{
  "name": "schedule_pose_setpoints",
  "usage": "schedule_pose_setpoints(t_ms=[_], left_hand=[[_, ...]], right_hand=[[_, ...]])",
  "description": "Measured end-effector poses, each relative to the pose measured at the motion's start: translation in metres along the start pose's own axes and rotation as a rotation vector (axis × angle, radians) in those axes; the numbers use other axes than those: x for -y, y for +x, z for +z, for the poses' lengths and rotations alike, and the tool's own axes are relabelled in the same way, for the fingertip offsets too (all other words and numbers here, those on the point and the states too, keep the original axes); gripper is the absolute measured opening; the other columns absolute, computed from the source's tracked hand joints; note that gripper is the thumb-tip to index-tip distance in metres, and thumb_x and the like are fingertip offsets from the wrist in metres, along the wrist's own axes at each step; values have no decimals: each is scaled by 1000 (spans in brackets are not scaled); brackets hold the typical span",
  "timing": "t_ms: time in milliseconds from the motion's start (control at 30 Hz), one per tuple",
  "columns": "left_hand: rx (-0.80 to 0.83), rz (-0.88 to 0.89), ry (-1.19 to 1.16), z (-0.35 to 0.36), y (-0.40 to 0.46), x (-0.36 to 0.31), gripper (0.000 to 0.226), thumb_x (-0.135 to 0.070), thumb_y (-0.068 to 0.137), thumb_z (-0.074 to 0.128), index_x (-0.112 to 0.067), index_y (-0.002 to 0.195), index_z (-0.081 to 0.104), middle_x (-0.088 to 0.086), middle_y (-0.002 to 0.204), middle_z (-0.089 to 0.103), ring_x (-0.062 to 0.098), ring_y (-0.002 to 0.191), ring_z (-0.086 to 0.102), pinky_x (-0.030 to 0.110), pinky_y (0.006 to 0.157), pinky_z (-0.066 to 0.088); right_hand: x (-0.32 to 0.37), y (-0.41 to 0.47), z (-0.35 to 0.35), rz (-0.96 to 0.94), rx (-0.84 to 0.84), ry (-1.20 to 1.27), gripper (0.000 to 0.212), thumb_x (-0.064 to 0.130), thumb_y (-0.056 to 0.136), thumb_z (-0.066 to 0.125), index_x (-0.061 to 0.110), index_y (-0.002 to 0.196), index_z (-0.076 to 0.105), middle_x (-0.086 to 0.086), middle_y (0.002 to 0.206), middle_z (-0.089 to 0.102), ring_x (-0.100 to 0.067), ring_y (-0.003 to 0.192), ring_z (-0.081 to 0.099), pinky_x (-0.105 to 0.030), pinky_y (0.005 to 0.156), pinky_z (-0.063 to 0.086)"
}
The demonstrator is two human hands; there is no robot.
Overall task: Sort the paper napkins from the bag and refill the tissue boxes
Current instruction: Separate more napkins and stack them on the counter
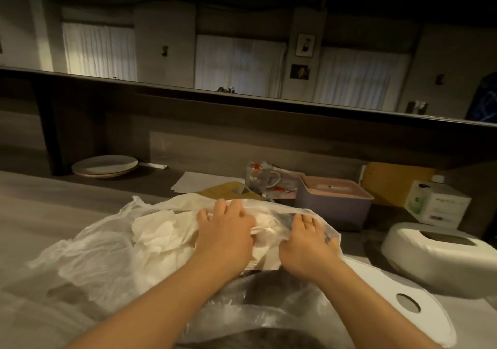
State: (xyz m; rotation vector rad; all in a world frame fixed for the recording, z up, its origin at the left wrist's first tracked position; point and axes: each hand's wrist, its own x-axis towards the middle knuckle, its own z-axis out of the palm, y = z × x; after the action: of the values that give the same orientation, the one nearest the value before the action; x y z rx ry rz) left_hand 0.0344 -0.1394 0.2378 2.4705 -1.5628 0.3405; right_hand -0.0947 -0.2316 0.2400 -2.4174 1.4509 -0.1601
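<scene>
Step in hand: opening clear plastic bag (88, 252) on counter. Left hand (224, 231) and right hand (306, 243) both grip film over crumpled paper napkins (161, 230). White tissue box (441, 252) waits near right, open side up. Next: part bag mouth, lift napkins out.

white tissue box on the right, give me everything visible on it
The white tissue box looks like smooth matte plastic, oblong with rounded corners. It lies on the counter at the right edge, nearer the camera than the lilac box with a pink lid. A large rectangular opening faces up, dark inside; no napkins can be seen in it. A flat white panel with a round hole lies in front of it, possibly its detached base. Neither of the hands touches the box; both are on the plastic bag to its left.
</scene>
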Motion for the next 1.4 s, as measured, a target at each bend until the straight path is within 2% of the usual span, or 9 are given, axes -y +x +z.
schedule_pose_setpoints(t_ms=[200, 267, 367, 533, 700, 833, 1000, 1200, 1400], left_hand=[[207, 95, -82, -36, -14, -3, 32, -61, 92, 56, -41, 109, 72, -12, 123, 50, 16, 122, 37, 49, 109, 34], [146, 59, -196, -39, -13, -13, 35, -62, 93, 52, -38, 104, 75, -12, 121, 55, 13, 119, 43, 43, 104, 42], [-20, -15, -360, -30, -9, -31, 20, -37, 101, 56, -37, 110, 73, -10, 118, 59, 10, 109, 54, 31, 94, 50], [-100, 19, -382, 2, -6, -25, 18, -33, 100, 55, -40, 112, 66, -22, 111, 57, 4, 114, 49, 27, 97, 48], [-48, -2, -166, 11, -1, -24, 57, -50, 98, 45, -38, 152, 32, -16, 155, 32, 13, 143, 26, 40, 118, 31], [-27, -44, -112, 15, 2, -21, 57, -50, 99, 43, -34, 153, 32, -10, 158, 31, 17, 143, 27, 43, 116, 31], [-100, -58, -167, 13, 0, -21, 52, -51, 99, 46, -41, 149, 39, -15, 152, 38, 16, 136, 28, 40, 113, 35], [-264, -14, -284, 13, -2, -21, 39, -50, 97, 49, -44, 134, 57, -20, 132, 54, 11, 120, 32, 35, 103, 38], [-268, 42, -437, 13, -6, -26, 28, -45, 100, 52, -42, 126, 61, -23, 122, 55, 4, 118, 37, 24, 97, 41]], right_hand=[[-12, -3, -10, -144, -115, 22, 41, 26, 98, 60, 29, 139, 57, 1, 148, 48, -26, 135, 38, -41, 111, 41], [-13, -2, -10, -191, -169, 123, 32, 19, 98, 63, 32, 127, 64, 6, 132, 59, -16, 120, 53, -32, 99, 51], [-17, -5, -1, -253, -207, 251, 20, 20, 102, 58, 33, 114, 67, 15, 104, 65, -7, 92, 61, -16, 77, 51], [-34, 1, 9, -217, -143, 240, 30, 25, 100, 61, 31, 129, 57, 9, 128, 57, -10, 111, 53, -25, 101, 47], [-38, 4, 4, -271, -67, 93, 62, 41, 88, 68, 26, 145, 47, 5, 149, 46, -17, 137, 41, -27, 111, 35], [-42, 3, 2, -269, -5, 75, 87, 53, 75, 78, 27, 148, 40, 6, 152, 43, -19, 140, 39, -32, 113, 36], [-48, 8, -2, -315, -101, 38, 45, 36, 82, 79, 34, 122, 60, 13, 125, 60, -8, 104, 54, -25, 93, 50], [-50, 11, -3, -368, -129, 53, 27, 19, 94, 64, 37, 115, 65, 15, 119, 62, -8, 98, 58, -30, 90, 57], [-55, 15, -1, -339, -131, 73, 57, 0, 90, 65, 45, 125, 59, 14, 130, 59, -11, 105, 61, -35, 84, 62]])
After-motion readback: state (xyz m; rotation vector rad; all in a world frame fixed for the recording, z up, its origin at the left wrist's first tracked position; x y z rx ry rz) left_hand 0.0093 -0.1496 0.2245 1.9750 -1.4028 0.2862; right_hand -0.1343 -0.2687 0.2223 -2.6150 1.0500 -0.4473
